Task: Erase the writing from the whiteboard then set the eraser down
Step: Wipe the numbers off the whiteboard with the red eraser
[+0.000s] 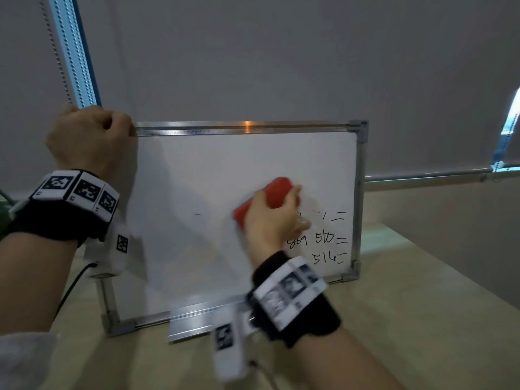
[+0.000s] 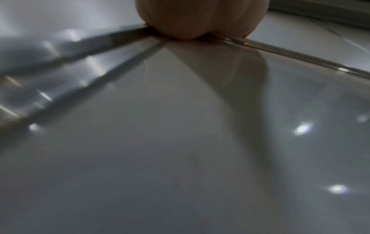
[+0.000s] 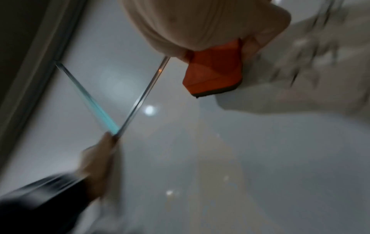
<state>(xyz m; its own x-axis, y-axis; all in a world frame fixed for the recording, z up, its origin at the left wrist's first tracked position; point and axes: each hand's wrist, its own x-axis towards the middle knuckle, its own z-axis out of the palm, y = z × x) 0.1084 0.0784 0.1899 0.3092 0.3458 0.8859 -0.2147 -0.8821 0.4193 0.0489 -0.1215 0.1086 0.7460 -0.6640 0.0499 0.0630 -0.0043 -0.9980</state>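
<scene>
A whiteboard (image 1: 213, 175) in a metal frame stands tilted on the table, leaning back. Black handwriting (image 1: 327, 239) is left at its lower right; a small dash (image 1: 197, 214) sits near the middle. My right hand (image 1: 274, 218) grips a red eraser (image 1: 277, 195) and presses it against the board just left of the writing. The right wrist view shows the eraser (image 3: 214, 69) with its dark felt edge on the board (image 3: 200, 142). My left hand (image 1: 90, 133) grips the board's top left corner. In the left wrist view, that hand (image 2: 200, 17) sits on the top frame edge (image 2: 300, 58).
A beige table (image 1: 408, 291) carries the board. A metal pen tray (image 1: 194, 327) juts from the board's bottom edge. A grey blind hangs behind, with a bead chain (image 1: 55, 46) at the left and a metal rail (image 1: 439, 175) at the right.
</scene>
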